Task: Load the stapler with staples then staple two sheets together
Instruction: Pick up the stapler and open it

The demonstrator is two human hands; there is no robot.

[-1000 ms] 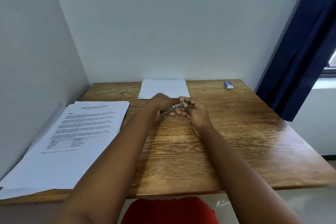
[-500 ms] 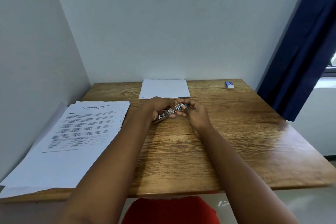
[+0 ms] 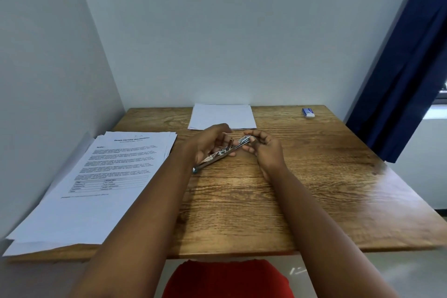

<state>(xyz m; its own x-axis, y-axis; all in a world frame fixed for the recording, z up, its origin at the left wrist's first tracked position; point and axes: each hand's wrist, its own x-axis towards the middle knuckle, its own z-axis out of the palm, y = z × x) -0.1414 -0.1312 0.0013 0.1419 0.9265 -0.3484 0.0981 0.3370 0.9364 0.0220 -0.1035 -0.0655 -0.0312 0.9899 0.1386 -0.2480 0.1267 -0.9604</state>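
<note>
Fingers (image 3: 251, 133) of the right hand (image 3: 264, 150) pinch the stapler (image 3: 222, 152); the left hand (image 3: 210, 145) cradles it above the table (image 3: 314, 176). Papers (image 3: 108, 176) lie left, walls beyond.

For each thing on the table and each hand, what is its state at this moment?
stapler: held above the table, opened out long.
left hand: holds the stapler from below.
right hand: pinches the stapler's far end.
printed stack: flat, at the table's left edge.
blank sheets: flat, by the wall.
small blue-white box: lying at the far right; open or closed unclear.
</note>
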